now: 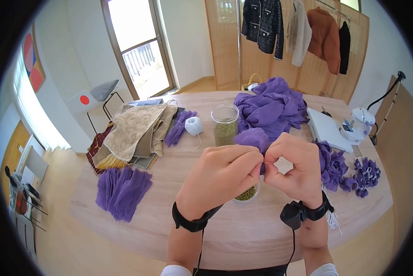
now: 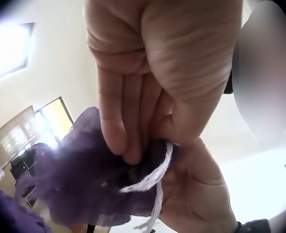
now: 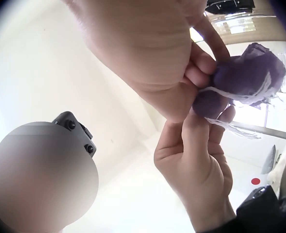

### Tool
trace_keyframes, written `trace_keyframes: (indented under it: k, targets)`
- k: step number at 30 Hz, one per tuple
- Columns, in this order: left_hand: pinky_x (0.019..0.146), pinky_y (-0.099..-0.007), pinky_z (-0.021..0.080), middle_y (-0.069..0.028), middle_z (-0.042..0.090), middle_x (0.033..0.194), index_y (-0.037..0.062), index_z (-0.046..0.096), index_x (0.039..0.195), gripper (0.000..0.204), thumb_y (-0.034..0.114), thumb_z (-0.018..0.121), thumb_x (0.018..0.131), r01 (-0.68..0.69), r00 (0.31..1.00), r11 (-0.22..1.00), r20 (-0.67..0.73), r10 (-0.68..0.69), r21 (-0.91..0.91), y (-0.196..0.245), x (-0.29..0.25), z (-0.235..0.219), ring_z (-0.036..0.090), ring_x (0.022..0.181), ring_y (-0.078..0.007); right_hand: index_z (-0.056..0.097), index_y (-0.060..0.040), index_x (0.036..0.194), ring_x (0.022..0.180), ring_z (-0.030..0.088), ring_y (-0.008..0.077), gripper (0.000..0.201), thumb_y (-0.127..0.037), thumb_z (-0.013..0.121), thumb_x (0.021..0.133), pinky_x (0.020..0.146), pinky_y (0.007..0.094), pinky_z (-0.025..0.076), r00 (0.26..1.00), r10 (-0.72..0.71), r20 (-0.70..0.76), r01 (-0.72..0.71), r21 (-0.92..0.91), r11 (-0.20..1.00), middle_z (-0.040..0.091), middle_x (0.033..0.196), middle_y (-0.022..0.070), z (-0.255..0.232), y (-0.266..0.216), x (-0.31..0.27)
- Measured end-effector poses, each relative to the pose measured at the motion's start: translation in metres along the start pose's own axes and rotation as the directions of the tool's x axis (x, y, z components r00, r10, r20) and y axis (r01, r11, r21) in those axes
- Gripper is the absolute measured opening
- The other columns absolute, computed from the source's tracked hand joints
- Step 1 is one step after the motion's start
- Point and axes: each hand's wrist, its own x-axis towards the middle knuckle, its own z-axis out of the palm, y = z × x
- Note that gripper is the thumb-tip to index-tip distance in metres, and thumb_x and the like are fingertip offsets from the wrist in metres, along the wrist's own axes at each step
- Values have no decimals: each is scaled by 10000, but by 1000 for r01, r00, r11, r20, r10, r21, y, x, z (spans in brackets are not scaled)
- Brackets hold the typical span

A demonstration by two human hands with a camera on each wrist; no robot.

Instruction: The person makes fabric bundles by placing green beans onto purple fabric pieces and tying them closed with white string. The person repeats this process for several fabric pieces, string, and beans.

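Observation:
Both hands meet over the table's middle in the head view. The left hand (image 1: 222,177) pinches a small purple cloth bundle (image 1: 254,138) between curled fingers and thumb. From the other side the right hand (image 1: 296,168) pinches the same bundle, thumb and forefinger making a ring. White string (image 2: 157,177) is round the cloth, its ends hanging loose in the left wrist view. In the right wrist view the bundle (image 3: 252,73) sticks out past the fingertips, with string (image 3: 235,126) beside it. A container of green bits (image 1: 247,195) stands partly hidden beneath the hands.
A clear jar (image 1: 225,131) of green bits stands behind the hands, beside a white string ball (image 1: 193,125). Purple cloth (image 1: 273,108) is heaped at the back, flat purple pieces (image 1: 122,193) lie left, small tied bundles (image 1: 366,177) right. Fabric samples (image 1: 135,129) lie back left.

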Motion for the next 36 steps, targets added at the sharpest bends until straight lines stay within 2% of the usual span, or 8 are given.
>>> trace_keyframes:
  k: [6, 12, 15, 18, 24, 30, 33, 36]
  targets:
    - [555, -301, 527, -62, 676, 818, 43, 654, 832, 204, -13, 753, 663, -77, 996, 996, 40, 76, 34, 2, -1, -2, 645, 629, -237, 626, -36, 772, 634, 594, 200, 171, 36, 711, 643, 561, 296, 465, 1000, 4, 15, -4, -9, 1000, 607, 719, 58, 0, -5, -1]
    - [544, -294, 532, -65, 670, 792, 43, 655, 840, 238, -24, 762, 638, -144, 984, 990, -109, 143, 1, 0, 0, 3, 645, 609, -238, 622, -34, 766, 627, 600, 184, 162, 32, 716, 651, 567, 285, 466, 999, 35, -2, -34, 90, 995, 611, 721, 59, 0, -6, -2]
    - [604, -324, 552, -61, 661, 875, 35, 636, 857, 213, 0, 728, 669, -139, 986, 990, -98, 139, 4, -1, -1, 5, 650, 692, -232, 616, -32, 756, 618, 602, 181, 150, 28, 713, 658, 567, 280, 465, 999, 48, -17, -47, 88, 995, 612, 715, 57, 1, -5, -2]
    - [598, -321, 551, -65, 662, 866, 30, 631, 844, 208, -11, 728, 665, -132, 984, 991, -114, 134, 17, -1, -1, 8, 648, 673, -239, 612, -32, 747, 620, 605, 170, 139, 23, 708, 663, 570, 275, 466, 995, 92, -38, -87, 110, 990, 612, 708, 53, 2, -4, -3]
    - [589, -315, 547, -70, 664, 827, 25, 630, 825, 205, -25, 739, 659, -104, 983, 995, -150, 103, -3, -3, 0, 12, 645, 646, -245, 610, -13, 750, 644, 613, 123, 118, 29, 691, 674, 609, 255, 499, 973, 219, -66, -202, 207, 957, 623, 708, 46, 8, -2, -6]
    - [567, -299, 531, -62, 644, 754, 36, 640, 822, 207, -44, 730, 654, -61, 980, 997, -190, 51, -47, -2, 2, 13, 633, 615, -234, 625, 17, 795, 709, 597, 63, 79, 71, 644, 740, 730, 249, 565, 945, 327, 6, -296, 438, 849, 630, 757, 29, 6, -7, -4]
    - [556, -288, 519, -64, 635, 731, 46, 651, 833, 201, -43, 723, 668, -6, 988, 995, -156, -9, -95, -1, 1, 10, 620, 595, -232, 628, 23, 804, 743, 592, 54, 73, 77, 640, 755, 748, 256, 571, 928, 368, 54, -342, 513, 788, 631, 776, 23, 4, -7, -5]
    - [558, -287, 517, -75, 639, 733, 46, 657, 857, 185, -33, 723, 704, 58, 986, 980, -145, -87, -190, -1, 1, 8, 621, 597, -235, 628, 11, 809, 739, 600, 68, 101, 74, 660, 737, 703, 250, 555, 925, 377, 58, -342, 559, 755, 633, 773, 28, 3, -6, -5]
